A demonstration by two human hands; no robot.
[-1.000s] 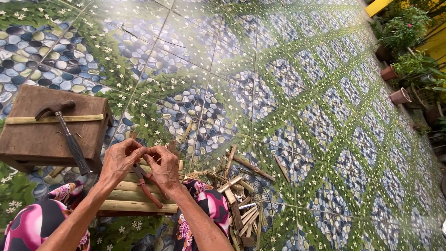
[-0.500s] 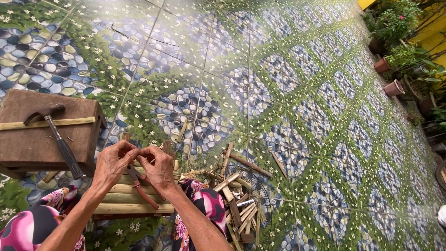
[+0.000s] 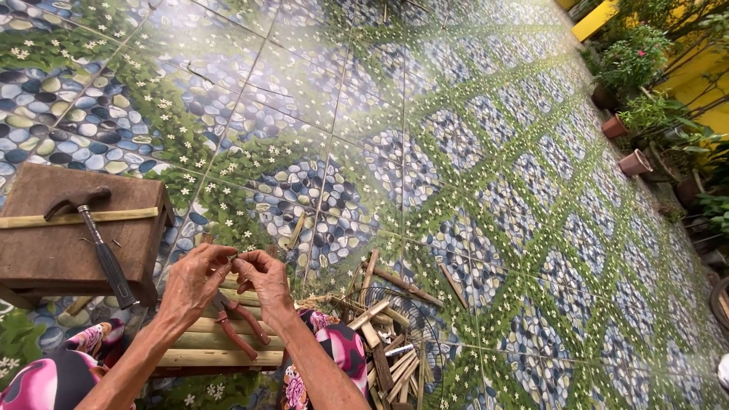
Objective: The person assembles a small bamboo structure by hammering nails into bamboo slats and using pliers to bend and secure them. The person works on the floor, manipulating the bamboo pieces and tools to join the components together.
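Sitting over the tiled floor (image 3: 456,152), which fills most of the frame with its pebble-and-leaf pattern, I have my work low at the bottom left. Potted plants (image 3: 634,72) stand at the upper right edge. A brown wooden stool (image 3: 45,258) sits at the left, with a hammer (image 3: 99,235) lying across it, a thin bamboo strip (image 3: 23,221) under its head and what look like a few small nails beside it. Below my hands lies a slatted wooden frame (image 3: 205,353), and red-handled pliers (image 3: 239,326) rest on it, just under my right wrist. To the right of my knees, a pile of short wood offcuts (image 3: 387,342) lies in and around a round wire grille (image 3: 421,326).

My left hand (image 3: 194,281) and right hand (image 3: 266,277) meet fingertip to fingertip over the frame, both pinched narrow on something very small; it is too tiny to tell what, perhaps a nail or bit of wire. To do this well, I judge I should keep both wrists low and steady over the frame, hold the pinch firm but light so the piece does not slip among the slats, and keep the pliers within reach.
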